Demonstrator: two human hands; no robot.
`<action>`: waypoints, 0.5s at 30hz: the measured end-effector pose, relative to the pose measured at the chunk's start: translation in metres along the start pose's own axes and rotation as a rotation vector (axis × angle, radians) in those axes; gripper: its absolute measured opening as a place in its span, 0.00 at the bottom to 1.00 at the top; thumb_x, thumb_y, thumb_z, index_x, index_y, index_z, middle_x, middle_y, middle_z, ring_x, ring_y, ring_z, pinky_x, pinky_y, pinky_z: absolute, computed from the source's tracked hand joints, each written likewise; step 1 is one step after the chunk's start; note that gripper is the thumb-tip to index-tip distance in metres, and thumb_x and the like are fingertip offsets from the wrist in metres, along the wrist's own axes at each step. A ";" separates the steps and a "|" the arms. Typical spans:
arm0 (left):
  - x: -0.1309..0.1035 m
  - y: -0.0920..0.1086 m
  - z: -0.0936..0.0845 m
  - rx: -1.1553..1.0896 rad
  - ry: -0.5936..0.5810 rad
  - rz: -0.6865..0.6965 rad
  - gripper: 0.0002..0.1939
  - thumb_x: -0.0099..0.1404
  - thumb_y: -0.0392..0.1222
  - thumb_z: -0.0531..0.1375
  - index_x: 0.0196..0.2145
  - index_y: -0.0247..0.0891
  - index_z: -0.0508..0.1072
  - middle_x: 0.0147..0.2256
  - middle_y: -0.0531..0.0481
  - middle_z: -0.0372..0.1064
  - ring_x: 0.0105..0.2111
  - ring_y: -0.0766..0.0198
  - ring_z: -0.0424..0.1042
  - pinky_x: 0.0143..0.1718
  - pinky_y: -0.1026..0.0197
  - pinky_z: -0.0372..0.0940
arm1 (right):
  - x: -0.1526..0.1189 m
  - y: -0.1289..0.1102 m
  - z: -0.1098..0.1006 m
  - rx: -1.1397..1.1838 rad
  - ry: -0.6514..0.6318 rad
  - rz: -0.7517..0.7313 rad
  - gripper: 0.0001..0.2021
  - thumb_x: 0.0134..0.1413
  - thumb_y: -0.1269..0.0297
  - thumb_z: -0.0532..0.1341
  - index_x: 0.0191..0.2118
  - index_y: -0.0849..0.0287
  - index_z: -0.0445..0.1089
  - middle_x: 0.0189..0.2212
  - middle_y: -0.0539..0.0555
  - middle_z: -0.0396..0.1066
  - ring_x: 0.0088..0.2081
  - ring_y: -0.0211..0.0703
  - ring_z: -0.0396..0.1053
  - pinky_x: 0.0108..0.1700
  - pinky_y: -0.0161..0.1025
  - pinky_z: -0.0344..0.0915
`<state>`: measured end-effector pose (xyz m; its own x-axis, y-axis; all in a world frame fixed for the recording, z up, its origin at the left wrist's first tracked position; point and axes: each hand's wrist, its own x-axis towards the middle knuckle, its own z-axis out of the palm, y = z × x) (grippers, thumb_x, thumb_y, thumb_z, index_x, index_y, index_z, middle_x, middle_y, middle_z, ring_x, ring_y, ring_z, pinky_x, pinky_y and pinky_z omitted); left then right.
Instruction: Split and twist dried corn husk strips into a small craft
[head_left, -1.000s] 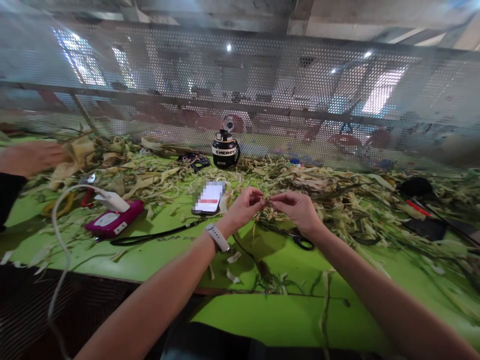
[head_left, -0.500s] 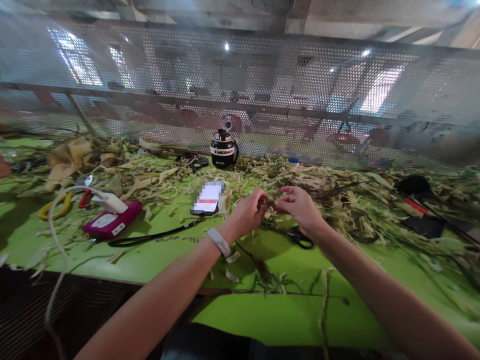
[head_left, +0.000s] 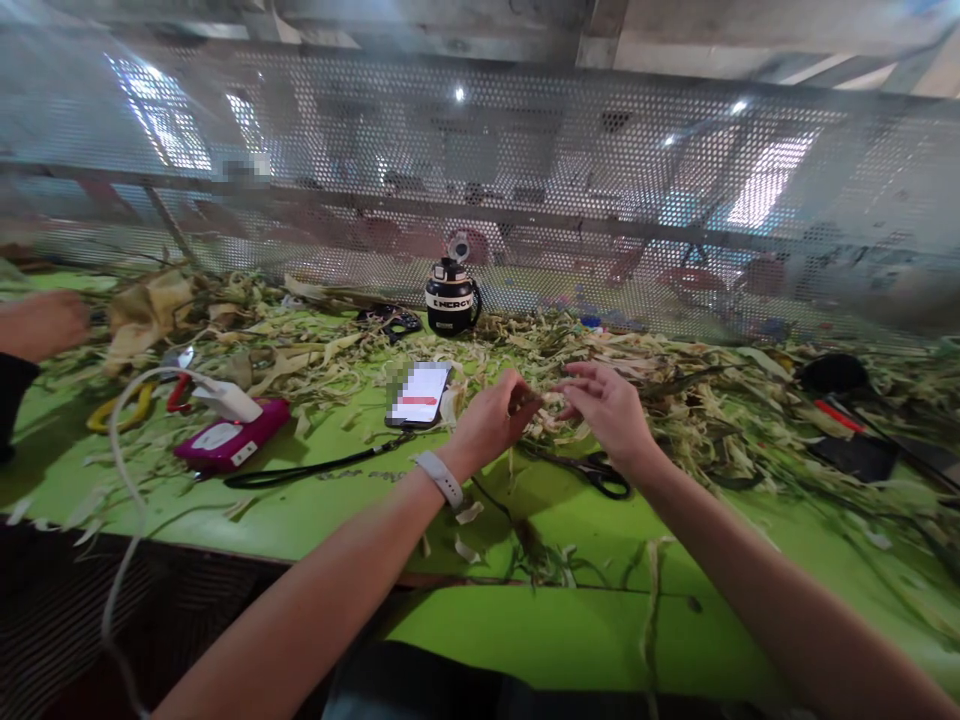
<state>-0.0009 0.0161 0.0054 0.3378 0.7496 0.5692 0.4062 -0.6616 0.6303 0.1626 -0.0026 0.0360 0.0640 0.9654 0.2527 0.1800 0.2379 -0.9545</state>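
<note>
My left hand [head_left: 491,420] and my right hand [head_left: 609,408] meet over a bright green table [head_left: 480,620]. Between their fingertips they pinch a small strip of dried leaf [head_left: 546,402]. A white band sits on my left wrist [head_left: 439,477]. Black-handled scissors [head_left: 600,472] lie on the table just below my right hand. A phone [head_left: 418,394] with a lit screen lies flat to the left of my left hand.
Dried leaf scraps [head_left: 697,400] cover the far half of the table. A black bottle [head_left: 452,297] stands at the back by a perforated metal screen [head_left: 480,200]. A magenta power bank [head_left: 231,436] with a white cable lies left. Another person's hand [head_left: 41,325] reaches in at the far left.
My hands stay together on the leaf strip, with my right fingers spreading a little. The other person's hand left the view half a second ago and is back at the left edge.
</note>
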 end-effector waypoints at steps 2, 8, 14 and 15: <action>0.001 0.001 -0.001 -0.013 0.006 -0.007 0.08 0.62 0.45 0.54 0.33 0.39 0.60 0.27 0.52 0.64 0.27 0.66 0.64 0.28 0.63 0.56 | 0.002 0.002 -0.004 -0.088 0.003 -0.071 0.10 0.42 0.63 0.62 0.34 0.60 0.67 0.27 0.52 0.71 0.24 0.38 0.68 0.27 0.37 0.67; -0.001 0.003 0.002 -0.142 -0.118 0.034 0.08 0.62 0.45 0.54 0.32 0.39 0.60 0.27 0.52 0.63 0.26 0.68 0.62 0.29 0.64 0.57 | 0.008 0.000 -0.014 -0.501 -0.002 -0.369 0.07 0.48 0.61 0.60 0.30 0.59 0.73 0.33 0.55 0.71 0.38 0.45 0.67 0.43 0.42 0.63; -0.002 -0.001 0.005 -0.369 -0.219 -0.029 0.13 0.59 0.47 0.58 0.37 0.37 0.61 0.31 0.49 0.65 0.31 0.66 0.66 0.33 0.63 0.61 | 0.011 0.006 -0.013 -0.506 -0.164 -0.270 0.06 0.48 0.63 0.61 0.28 0.59 0.72 0.29 0.53 0.71 0.34 0.43 0.68 0.40 0.39 0.62; -0.001 -0.001 0.005 -0.370 -0.227 -0.051 0.14 0.59 0.47 0.58 0.39 0.37 0.62 0.31 0.50 0.65 0.30 0.66 0.66 0.32 0.63 0.61 | 0.010 0.007 -0.012 -0.519 -0.153 -0.270 0.06 0.49 0.63 0.60 0.28 0.60 0.71 0.29 0.53 0.71 0.34 0.42 0.67 0.39 0.39 0.62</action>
<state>0.0020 0.0162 0.0016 0.5205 0.7388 0.4280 0.1091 -0.5547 0.8248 0.1761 0.0078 0.0341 -0.1854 0.8917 0.4129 0.6281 0.4307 -0.6481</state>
